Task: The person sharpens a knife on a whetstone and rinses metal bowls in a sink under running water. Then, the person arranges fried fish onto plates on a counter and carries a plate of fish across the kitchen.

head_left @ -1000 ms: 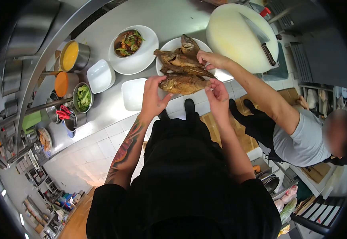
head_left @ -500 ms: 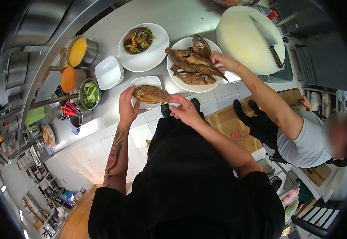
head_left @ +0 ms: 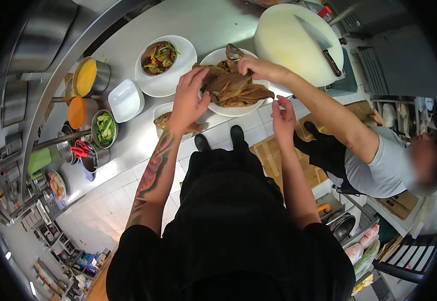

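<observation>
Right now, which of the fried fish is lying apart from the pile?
The single fried fish on the small white dish, partly hidden under the left hand. The other fish are heaped on the round plate.

Brushed steel, glossy white ware, rough-crusted fried fish.

Matt grey metal on the counter [head_left: 213, 20]; shiny steel on the pots [head_left: 99, 75]. Smooth, glossy white glaze on the round plate [head_left: 213, 57] and square dishes [head_left: 125, 100]. Dry, crinkled brown crust on the fried fish [head_left: 233, 88]. Smooth matt white plastic on the chopping board [head_left: 288, 45], bright metal on the cleaver [head_left: 311, 32] blade, dark handle. Glossy white tiles [head_left: 128, 185] below.
</observation>
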`<state>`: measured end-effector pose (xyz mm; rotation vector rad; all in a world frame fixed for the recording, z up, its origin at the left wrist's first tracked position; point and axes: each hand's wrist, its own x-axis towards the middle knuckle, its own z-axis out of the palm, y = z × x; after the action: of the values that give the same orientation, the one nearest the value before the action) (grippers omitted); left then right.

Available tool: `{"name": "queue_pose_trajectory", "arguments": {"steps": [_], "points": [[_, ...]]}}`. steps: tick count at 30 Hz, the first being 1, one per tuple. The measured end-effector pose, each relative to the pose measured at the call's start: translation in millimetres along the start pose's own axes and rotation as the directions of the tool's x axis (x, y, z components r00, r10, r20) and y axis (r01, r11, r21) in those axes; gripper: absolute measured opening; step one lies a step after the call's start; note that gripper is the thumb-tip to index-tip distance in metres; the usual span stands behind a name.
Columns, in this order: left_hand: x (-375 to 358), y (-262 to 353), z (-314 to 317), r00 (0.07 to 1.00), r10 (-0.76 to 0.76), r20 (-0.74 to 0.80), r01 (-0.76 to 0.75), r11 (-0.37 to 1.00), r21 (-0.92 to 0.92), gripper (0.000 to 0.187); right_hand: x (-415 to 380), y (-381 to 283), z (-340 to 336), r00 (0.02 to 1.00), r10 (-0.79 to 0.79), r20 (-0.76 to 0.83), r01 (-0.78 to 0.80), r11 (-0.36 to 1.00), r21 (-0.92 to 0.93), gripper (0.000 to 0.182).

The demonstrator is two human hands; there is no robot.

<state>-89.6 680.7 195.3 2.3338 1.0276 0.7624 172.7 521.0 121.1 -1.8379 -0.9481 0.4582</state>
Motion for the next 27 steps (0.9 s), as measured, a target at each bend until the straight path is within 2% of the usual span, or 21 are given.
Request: {"name": "queue_pose_trajectory", "arguments": {"steps": [2, 6, 7, 8, 9, 10, 12, 16, 18, 19, 20, 21, 22, 24, 27], "points": [[13.3, 3.3, 0.9, 0.993, -0.102, 0.065, 0.108, 0.991, -0.081, 0.069, 9.4, -11.7, 0.5, 0.968, 0.247, 0.034, -0.248, 0.938, 0.241, 0.032], [4.8, -3.7, 6.1, 0.968, -0.190, 0.166, 0.223, 0.951, -0.216, 0.078, 12.2, -3.4, 4.2, 0.979, 0.197, 0.046, -0.202, 0.956, 0.211, 0.029], [-1.7, -1.0, 10.2, 0.971, -0.154, 0.183, 0.181, 0.973, -0.145, 0.084, 10.9, -4.3, 4.6, 0.980, 0.191, 0.054, -0.198, 0.957, 0.210, 0.029], [-7.8, 3.3, 13.9, 0.972, -0.122, 0.200, 0.138, 0.988, -0.072, 0.090, 8.8, -6.0, 5.0, 0.999, 0.042, -0.007, -0.042, 0.999, 0.030, 0.028], [-13.5, 10.6, 19.9, 0.977, -0.110, 0.180, 0.109, 0.994, 0.015, 0.100, 7.8, -8.3, 6.4, 0.992, -0.120, -0.038, 0.113, 0.981, -0.157, 0.028], [-15.4, 16.5, 26.8, 0.978, -0.121, 0.167, 0.120, 0.993, 0.018, 0.100, 8.2, -17.0, 9.5, 0.991, -0.130, -0.024, 0.125, 0.980, -0.154, 0.028], [-20.4, 25.9, 40.9, 0.983, -0.147, 0.114, 0.129, 0.981, 0.147, 0.104, 7.5, -40.0, 17.8, 0.989, 0.088, 0.117, -0.097, 0.993, 0.073, 0.029], [-17.7, 18.9, 57.8, 0.985, -0.172, -0.009, 0.169, 0.958, 0.230, 0.102, 22.3, -40.2, 45.7, 0.972, 0.064, 0.225, -0.079, 0.995, 0.059, 0.028], [-14.0, 13.8, 54.5, 0.974, -0.227, 0.011, 0.221, 0.957, 0.187, 0.097, 36.0, -36.3, 53.2, 0.968, -0.065, 0.243, 0.089, 0.992, -0.090, 0.028], [-10.2, 12.8, 50.4, 0.970, -0.226, 0.085, 0.209, 0.963, 0.173, 0.097, 41.2, -44.3, 51.2, 0.965, -0.071, 0.253, 0.097, 0.991, -0.093, 0.028], [-6.5, 11.7, 47.1, 0.962, -0.222, 0.161, 0.197, 0.968, 0.156, 0.096, 47.4, -58.9, 46.7, 0.954, -0.152, 0.259, 0.218, 0.943, -0.252, 0.030], [-2.7, 11.1, 44.5, 0.961, -0.229, 0.156, 0.205, 0.967, 0.154, 0.096, 51.9, -66.3, 44.5, 0.934, -0.229, 0.276, 0.328, 0.856, -0.400, 0.031], [1.7, 10.5, 42.1, 0.957, -0.213, 0.198, 0.182, 0.970, 0.164, 0.096, 58.2, -63.1, 47.1, 0.931, -0.232, 0.282, 0.334, 0.854, -0.399, 0.031], [8.5, 4.4, 42.0, 0.951, -0.200, 0.237, 0.162, 0.972, 0.171, 0.096, 78.8, -52.1, 56.0, 0.931, 0.025, 0.363, 0.116, 0.925, -0.361, 0.039], [18.3, -10.6, 47.8, 0.934, -0.180, 0.308, 0.139, 0.978, 0.153, 0.097, 100.9, -44.4, 62.2, 0.893, 0.065, 0.445, 0.064, 0.961, -0.269, 0.042]]}}
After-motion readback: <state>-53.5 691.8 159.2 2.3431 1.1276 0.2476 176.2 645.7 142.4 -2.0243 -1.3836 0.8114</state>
